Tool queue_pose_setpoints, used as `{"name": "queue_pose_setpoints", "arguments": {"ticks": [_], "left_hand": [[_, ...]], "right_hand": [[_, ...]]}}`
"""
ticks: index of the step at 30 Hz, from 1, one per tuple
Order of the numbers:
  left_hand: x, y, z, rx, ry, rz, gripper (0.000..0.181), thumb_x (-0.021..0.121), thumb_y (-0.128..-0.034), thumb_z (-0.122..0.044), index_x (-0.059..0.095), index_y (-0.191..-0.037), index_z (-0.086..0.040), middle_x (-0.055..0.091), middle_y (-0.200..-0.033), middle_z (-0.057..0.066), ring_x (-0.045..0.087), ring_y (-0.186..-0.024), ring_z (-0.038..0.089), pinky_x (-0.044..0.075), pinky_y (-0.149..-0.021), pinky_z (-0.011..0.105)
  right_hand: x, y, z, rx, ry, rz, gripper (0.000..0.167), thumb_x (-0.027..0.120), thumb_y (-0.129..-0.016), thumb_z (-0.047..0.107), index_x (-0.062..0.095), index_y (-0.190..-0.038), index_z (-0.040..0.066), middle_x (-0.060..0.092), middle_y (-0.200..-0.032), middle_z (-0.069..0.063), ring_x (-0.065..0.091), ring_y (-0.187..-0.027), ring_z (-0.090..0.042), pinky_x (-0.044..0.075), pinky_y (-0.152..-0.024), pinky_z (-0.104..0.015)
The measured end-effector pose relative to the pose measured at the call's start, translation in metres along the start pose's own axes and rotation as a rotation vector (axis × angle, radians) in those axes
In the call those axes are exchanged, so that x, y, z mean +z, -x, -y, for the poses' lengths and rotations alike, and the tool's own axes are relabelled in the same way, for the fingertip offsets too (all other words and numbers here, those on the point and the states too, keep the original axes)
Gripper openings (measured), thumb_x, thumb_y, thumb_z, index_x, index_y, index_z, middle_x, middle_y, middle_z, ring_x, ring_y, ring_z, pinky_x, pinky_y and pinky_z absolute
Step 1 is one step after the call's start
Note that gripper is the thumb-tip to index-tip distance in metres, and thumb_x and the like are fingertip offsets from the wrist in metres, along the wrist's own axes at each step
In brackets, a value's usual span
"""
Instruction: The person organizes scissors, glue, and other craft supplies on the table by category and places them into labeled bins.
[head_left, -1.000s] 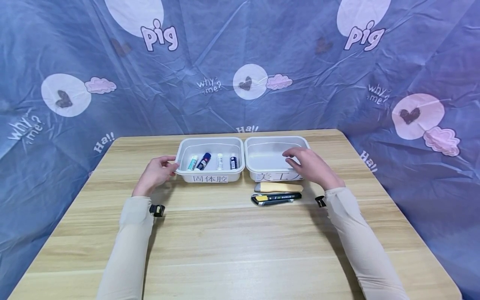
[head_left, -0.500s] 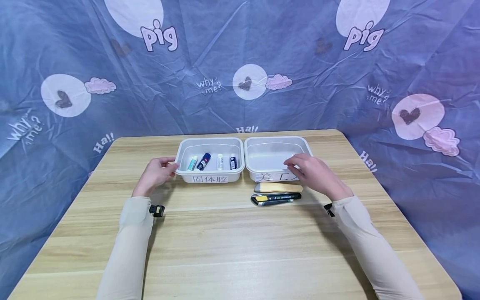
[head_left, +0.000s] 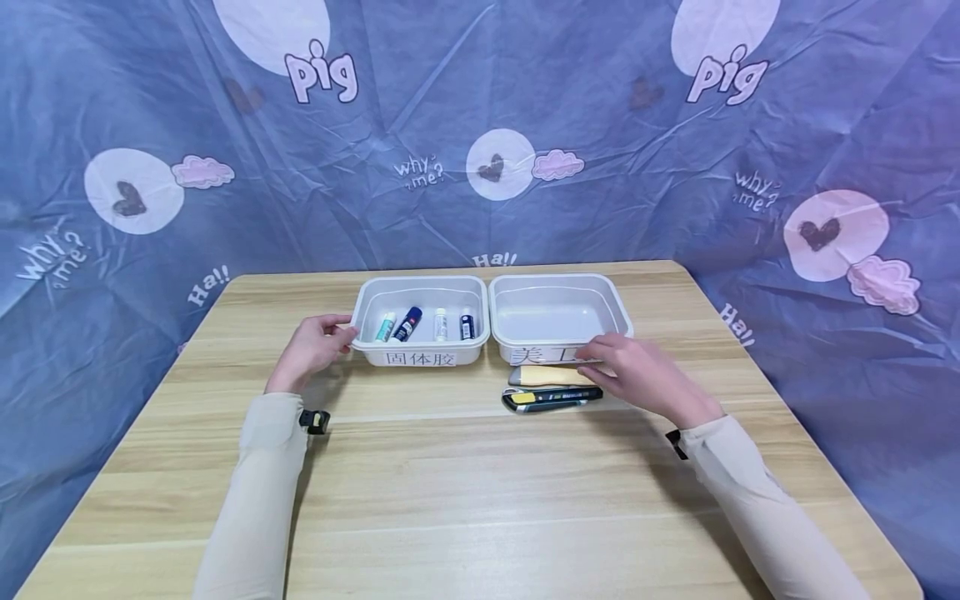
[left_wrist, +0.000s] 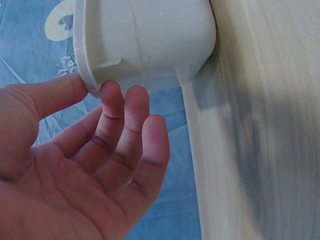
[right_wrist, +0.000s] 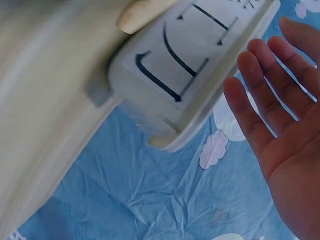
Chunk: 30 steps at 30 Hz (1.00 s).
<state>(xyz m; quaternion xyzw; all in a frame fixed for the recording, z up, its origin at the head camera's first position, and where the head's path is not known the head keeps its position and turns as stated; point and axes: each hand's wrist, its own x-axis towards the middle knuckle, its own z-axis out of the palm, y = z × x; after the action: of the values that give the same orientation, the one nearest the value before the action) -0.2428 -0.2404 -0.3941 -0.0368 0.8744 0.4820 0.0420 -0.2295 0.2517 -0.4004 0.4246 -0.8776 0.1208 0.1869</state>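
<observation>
My left hand (head_left: 309, 352) pinches the left rim of a white plastic box (head_left: 420, 285); in the left wrist view the thumb and fingertips meet at its rim (left_wrist: 86, 55). Several glue sticks, including a navy one (head_left: 407, 324) and a teal one (head_left: 386, 327), lie inside. My right hand (head_left: 647, 377), fingers extended, hovers at the front right corner of a second white box (head_left: 555, 280) and holds nothing. Below that box lie a yellow-handled utility knife (head_left: 547, 376) and a black-and-yellow one (head_left: 558, 395), with another dark one (head_left: 551, 407) against it. Fingers partly cover the yellow handle's right end.
Both boxes stand side by side near the back of the wooden table (head_left: 450, 492). Each has a paper label with Chinese characters on its front, such as the left label (head_left: 420, 358). A blue printed cloth (head_left: 360, 208) hangs behind the table.
My right hand has drawn back from over the right box, toward me and slightly right, down near the knives. The left hand stays at the left box's rim.
</observation>
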Motion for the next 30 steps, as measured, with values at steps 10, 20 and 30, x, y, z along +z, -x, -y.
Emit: {"name": "queue_pose_setpoints", "arguments": {"ticks": [10,20,30], "left_hand": [[0.0,0.001,0.001,-0.01,0.001,-0.003,0.047,0.059,-0.1035,-0.016,0.052,-0.145,0.005,0.064,-0.096,0.009,0.067,-0.085,0.022,0.057,-0.071,0.03],[0.0,-0.001,0.0,-0.002,0.007,0.002,0.047,0.06,-0.1035,-0.016,0.051,-0.145,0.006,0.063,-0.097,0.01,0.067,-0.085,0.021,0.057,-0.072,0.029],[0.001,-0.002,0.002,0.005,0.013,-0.009,0.046,0.059,-0.1035,-0.015,0.052,-0.144,0.006,0.063,-0.094,0.007,0.067,-0.083,0.02,0.056,-0.07,0.029]], "right_hand": [[0.014,0.012,0.007,-0.003,0.02,0.122,0.03,0.084,-0.085,0.025,0.075,-0.108,0.007,0.072,-0.104,-0.003,0.071,-0.094,-0.021,0.06,-0.079,-0.04],[0.023,0.013,0.012,0.027,0.002,0.202,0.031,0.087,-0.082,0.023,0.075,-0.108,0.012,0.069,-0.106,-0.001,0.067,-0.097,-0.017,0.059,-0.082,-0.04],[0.029,0.01,0.015,0.029,0.025,0.278,0.034,0.085,-0.084,0.026,0.074,-0.113,0.013,0.067,-0.106,-0.001,0.065,-0.098,-0.018,0.059,-0.082,-0.041]]}}
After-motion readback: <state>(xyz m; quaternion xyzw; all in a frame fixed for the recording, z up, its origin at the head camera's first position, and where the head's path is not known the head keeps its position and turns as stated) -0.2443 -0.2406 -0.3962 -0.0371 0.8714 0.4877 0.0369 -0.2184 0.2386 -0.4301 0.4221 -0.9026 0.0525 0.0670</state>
